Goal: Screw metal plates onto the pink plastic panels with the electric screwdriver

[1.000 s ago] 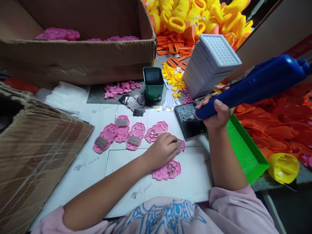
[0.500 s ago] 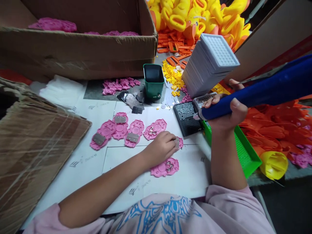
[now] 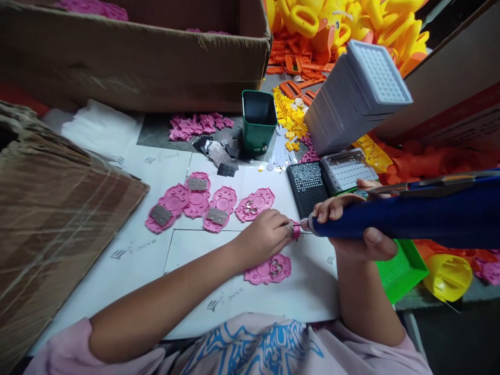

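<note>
My left hand (image 3: 269,233) is closed over a pink plastic piece (image 3: 297,229) on the white work surface, and most of that piece is hidden under the fingers. In my right hand (image 3: 351,224) lies a blue electric screwdriver (image 3: 414,219), gripped around its body and pointing left. Its tip meets the pink piece at my left fingertips. Beside my left wrist rests another pink piece (image 3: 269,269) with small metal parts in it. A similar one (image 3: 255,204) lies just beyond the hand. Further left, several pink pieces (image 3: 220,208) carry grey metal plates.
A black screw tray (image 3: 307,186) sits ahead of the screwdriver, near a green tray (image 3: 402,271). Behind stand a dark green bin (image 3: 259,122) and a tall stack of white trays (image 3: 355,96). Cardboard boxes (image 3: 136,62) border the back and left.
My right hand has brought the screwdriver down and level, its tip moving from over the black tray to the pink piece. My left hand still holds that piece. The view has shifted slightly.
</note>
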Available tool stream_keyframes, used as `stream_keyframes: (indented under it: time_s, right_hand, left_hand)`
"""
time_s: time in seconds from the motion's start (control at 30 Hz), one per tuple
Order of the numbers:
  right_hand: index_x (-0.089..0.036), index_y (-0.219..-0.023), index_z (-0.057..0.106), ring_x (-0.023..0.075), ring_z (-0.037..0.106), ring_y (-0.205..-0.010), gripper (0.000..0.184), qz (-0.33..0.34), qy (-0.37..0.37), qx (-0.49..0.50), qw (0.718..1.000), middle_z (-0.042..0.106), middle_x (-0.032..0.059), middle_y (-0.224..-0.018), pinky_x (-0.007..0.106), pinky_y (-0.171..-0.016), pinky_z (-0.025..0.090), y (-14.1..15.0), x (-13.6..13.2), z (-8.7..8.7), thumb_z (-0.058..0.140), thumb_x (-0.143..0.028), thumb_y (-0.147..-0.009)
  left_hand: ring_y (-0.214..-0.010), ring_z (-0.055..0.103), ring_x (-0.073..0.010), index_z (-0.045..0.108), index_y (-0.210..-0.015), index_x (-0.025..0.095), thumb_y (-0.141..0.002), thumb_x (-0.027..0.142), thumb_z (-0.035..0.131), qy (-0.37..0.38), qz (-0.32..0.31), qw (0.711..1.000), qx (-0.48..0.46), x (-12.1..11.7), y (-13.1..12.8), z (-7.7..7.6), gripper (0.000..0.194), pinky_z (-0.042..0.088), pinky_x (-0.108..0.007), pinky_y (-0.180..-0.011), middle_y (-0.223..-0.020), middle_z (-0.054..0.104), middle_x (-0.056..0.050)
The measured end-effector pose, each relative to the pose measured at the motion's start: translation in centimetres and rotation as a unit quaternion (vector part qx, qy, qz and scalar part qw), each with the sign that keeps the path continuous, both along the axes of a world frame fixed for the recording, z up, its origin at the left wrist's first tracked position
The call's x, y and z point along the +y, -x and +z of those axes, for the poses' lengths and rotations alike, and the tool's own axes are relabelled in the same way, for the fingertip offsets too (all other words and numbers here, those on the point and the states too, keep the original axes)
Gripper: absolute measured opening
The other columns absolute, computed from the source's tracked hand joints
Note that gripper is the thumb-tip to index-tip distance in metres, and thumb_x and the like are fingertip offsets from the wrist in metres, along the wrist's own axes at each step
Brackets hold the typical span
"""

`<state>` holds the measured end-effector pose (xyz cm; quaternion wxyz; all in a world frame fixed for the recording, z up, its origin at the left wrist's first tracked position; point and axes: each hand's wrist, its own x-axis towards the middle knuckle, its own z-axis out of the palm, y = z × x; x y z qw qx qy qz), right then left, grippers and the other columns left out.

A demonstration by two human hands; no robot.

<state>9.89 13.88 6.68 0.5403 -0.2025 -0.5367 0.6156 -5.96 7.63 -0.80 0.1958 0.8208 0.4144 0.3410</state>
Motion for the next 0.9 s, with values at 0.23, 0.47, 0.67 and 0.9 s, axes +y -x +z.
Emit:
stream_keyframes:
  time_s: [0.23, 0.47, 0.67, 0.9]
  right_hand:
    - [-0.024, -0.084, 0.067, 0.0159, 0.058, -0.058, 0.022, 0.011, 0.009, -0.002, 1.000, 0.059, -0.0003, -0.066, 0.033, -0.057, 0.050, -0.47, 0.37, -0.24, 0.064, -0.039, -0.069]
    - [-0.024, -0.083, 0.066, 0.0160, 0.057, -0.056, 0.022, 0.004, 0.005, -0.013, 1.000, 0.058, -0.0006, -0.065, 0.033, -0.057, 0.050, -0.48, 0.25, -0.35, 0.064, -0.041, -0.069]
    - [-0.025, -0.085, 0.065, 0.0161, 0.056, -0.056, 0.024, -0.002, 0.004, -0.023, 1.000, 0.058, -0.0017, -0.065, 0.034, -0.055, 0.049, -0.31, -0.10, -0.31, 0.065, -0.042, -0.068]
    - [-0.026, -0.103, 0.058, 0.0191, 0.057, -0.056, 0.040, 0.021, -0.017, -0.038, 0.999, 0.059, -0.0010, -0.066, 0.038, -0.055, 0.050, -0.05, -0.24, -0.60, 0.069, -0.040, -0.066]
  left_hand:
    - [-0.081, 0.053, -0.0184, 0.062, -0.084, 0.013, -0.094, 0.021, 0.046, -0.008, -0.003, 1.000, 0.005, 0.00, 0.01, -0.03, 0.020, 0.045, -0.034, -0.076, -0.088, 0.063, -0.010]
    - [-0.081, 0.053, -0.0183, 0.062, -0.083, 0.013, -0.095, 0.022, 0.046, -0.011, 0.002, 1.000, 0.018, 0.01, 0.01, -0.02, 0.022, 0.045, -0.034, -0.076, -0.087, 0.063, -0.009]
    - [-0.080, 0.054, -0.0183, 0.062, -0.083, 0.013, -0.094, 0.022, 0.046, -0.017, 0.006, 1.000, 0.024, 0.05, -0.10, 0.10, 0.022, 0.046, -0.034, -0.075, -0.085, 0.063, -0.009]
    - [-0.082, 0.056, -0.0188, 0.063, -0.082, 0.013, -0.094, 0.019, 0.046, -0.007, 0.006, 1.000, 0.025, 0.00, -0.20, 0.11, 0.022, 0.046, -0.034, -0.076, -0.086, 0.064, -0.010]
